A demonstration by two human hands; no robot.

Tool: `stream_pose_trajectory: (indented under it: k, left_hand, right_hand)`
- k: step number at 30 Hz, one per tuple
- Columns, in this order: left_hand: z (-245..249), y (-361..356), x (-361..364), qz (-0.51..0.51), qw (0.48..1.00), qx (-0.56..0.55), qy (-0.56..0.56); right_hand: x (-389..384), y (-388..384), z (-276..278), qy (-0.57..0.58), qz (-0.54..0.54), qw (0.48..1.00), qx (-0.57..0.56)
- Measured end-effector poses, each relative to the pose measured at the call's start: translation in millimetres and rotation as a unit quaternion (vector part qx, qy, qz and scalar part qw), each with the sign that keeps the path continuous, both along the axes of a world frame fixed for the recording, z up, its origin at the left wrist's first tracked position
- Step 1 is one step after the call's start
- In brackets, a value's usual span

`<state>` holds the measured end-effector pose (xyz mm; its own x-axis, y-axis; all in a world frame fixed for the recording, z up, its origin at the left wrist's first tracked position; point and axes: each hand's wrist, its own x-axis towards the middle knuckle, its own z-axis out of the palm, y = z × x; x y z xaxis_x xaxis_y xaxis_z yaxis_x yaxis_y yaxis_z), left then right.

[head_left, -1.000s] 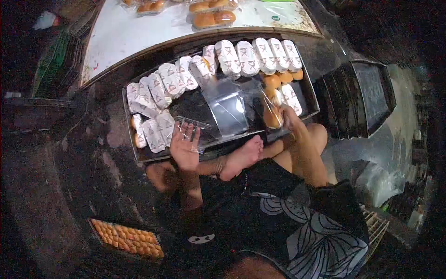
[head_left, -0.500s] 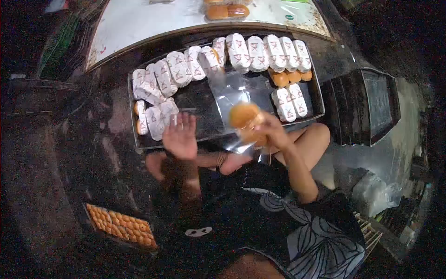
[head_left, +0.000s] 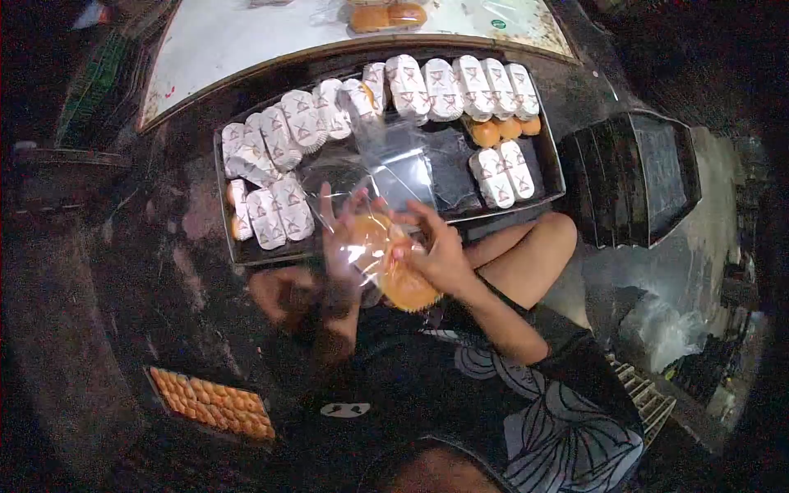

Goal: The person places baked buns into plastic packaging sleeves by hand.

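My right hand (head_left: 436, 255) is closed on a round-ended orange-brown bun (head_left: 407, 287) in front of my lap. Clear plastic film (head_left: 403, 177) lies over the bun's upper part and reaches up across the dark tray (head_left: 448, 220). Beside the bun, my left hand (head_left: 337, 234) is seen through the shiny plastic, with its fingers apart and pointing up. Whether it touches the bun is hard to tell. Paper-wrapped buns (head_left: 302, 122) stand along the tray's back and left side, and a wrapped pair (head_left: 501, 174) lies at its right.
A white table (head_left: 238, 41) with packed buns (head_left: 386, 18) is beyond the tray. Stacked dark trays (head_left: 649, 181) stand at the right, near a clear plastic bag (head_left: 662, 329). A tray of small buns (head_left: 212, 404) sits at the lower left.
My right hand and the bun have moved left and down, towards my left hand. The plastic now spreads across both hands. The whole view has shifted slightly.
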<state>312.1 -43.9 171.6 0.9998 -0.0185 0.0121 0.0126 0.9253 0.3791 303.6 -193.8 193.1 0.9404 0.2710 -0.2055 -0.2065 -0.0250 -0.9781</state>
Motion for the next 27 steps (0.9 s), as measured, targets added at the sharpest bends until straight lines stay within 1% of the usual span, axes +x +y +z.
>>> stream_pose_trajectory:
  k: [1, 2, 4, 5, 6, 8, 9, 10, 11, 12, 13, 14, 16, 17, 18, 19, 21, 22, 23, 24, 26, 27]
  left_hand:
    - [-5.3, 2.2, -0.1, 0.002, 1.000, 0.001, -0.001]
    - [-13.7, 4.8, -2.0, -0.026, 1.000, -0.016, -0.002]
    - [-34.8, 9.1, -4.9, -0.084, 0.995, -0.051, -0.006]
    - [-45.3, 10.4, -5.6, -0.112, 0.991, -0.070, -0.010]
    - [-53.7, 12.9, -7.9, -0.141, 0.986, -0.088, -0.011]
    - [-60.9, 18.9, -6.6, -0.194, 0.974, -0.119, -0.019]
    - [-0.2, 14.5, -7.0, -0.068, 0.991, -0.089, 0.070]
    - [-13.7, 8.5, -9.2, -0.067, 0.991, -0.090, 0.071]
    - [-38.6, 2.2, -15.2, -0.025, 0.993, -0.071, 0.094]
    - [-51.8, -6.0, -19.0, 0.017, 0.992, -0.053, 0.118]
    - [-23.0, -16.6, -8.9, 0.105, 0.966, 0.127, 0.199]
    - [-21.8, -16.6, -10.1, 0.107, 0.965, 0.127, 0.200]
    - [-21.7, -10.6, 5.9, 0.128, 0.966, 0.112, 0.197]
    - [-20.5, -3.3, 8.8, 0.138, 0.966, 0.103, 0.194]
    - [-20.3, 5.9, 10.9, 0.148, 0.966, 0.094, 0.192]
    - [-20.8, 16.2, 10.2, 0.157, 0.965, 0.084, 0.193]
    - [-22.7, 37.6, 2.0, 0.173, 0.962, 0.065, 0.201]
    - [-22.6, 48.8, 1.6, 0.181, 0.961, 0.057, 0.201]
    - [-21.8, 58.7, 1.7, 0.188, 0.960, 0.050, 0.200]
    - [-20.3, 65.4, 1.4, 0.195, 0.959, 0.043, 0.200]
    - [-19.8, 67.8, 14.5, 0.210, 0.957, 0.025, 0.196]
    - [-18.3, 68.5, 15.9, 0.219, 0.956, 0.017, 0.193]
  right_hand:
    - [-1.6, 5.2, 4.7, -0.026, -0.017, 0.999, -0.006]
    - [1.8, 9.0, 5.7, -0.025, -0.017, 1.000, -0.006]
    - [12.9, 15.6, 8.7, -0.063, -0.105, 0.991, -0.045]
    - [11.0, 20.6, 14.4, -0.020, -0.120, 0.993, -0.001]
    - [2.0, 18.7, 10.3, -0.018, -0.121, 0.993, -0.002]
    - [-20.4, 16.8, -0.2, -0.066, -0.016, 0.997, -0.046]
    - [-31.3, 19.6, 10.3, -0.062, -0.009, 0.992, -0.112]
    - [-25.2, 22.7, 14.9, -0.062, -0.008, 0.992, -0.113]
    - [-15.9, 27.4, 17.2, -0.037, -0.045, 0.995, -0.078]
    - [-6.3, 32.4, 18.6, -0.011, -0.082, 0.996, -0.044]
    - [2.6, 39.4, 19.7, -0.055, -0.138, 0.981, -0.121]
    - [-0.8, 38.1, 20.4, -0.054, -0.136, 0.982, -0.121]
    - [-9.4, 37.3, 23.8, -0.157, -0.023, 0.978, -0.133]
    - [-11.7, 38.3, 33.7, -0.212, -0.041, 0.961, -0.171]
    - [-12.2, 37.2, 28.4, -0.214, -0.038, 0.961, -0.171]
    - [-14.9, 34.3, 17.9, -0.186, -0.039, 0.970, -0.154]
    - [-16.6, 28.4, 12.9, -0.132, -0.020, 0.984, -0.114]
    - [-13.6, 25.9, 17.4, -0.132, -0.020, 0.985, -0.113]
    - [-10.9, 22.5, 24.5, -0.064, -0.065, 0.996, -0.017]
    - [-8.2, 17.4, 31.7, 0.005, -0.109, 0.991, 0.079]
    - [3.9, -2.4, 43.6, 0.017, -0.236, 0.952, 0.195]
    - [16.1, -19.1, 39.4, 0.011, -0.262, 0.960, 0.100]
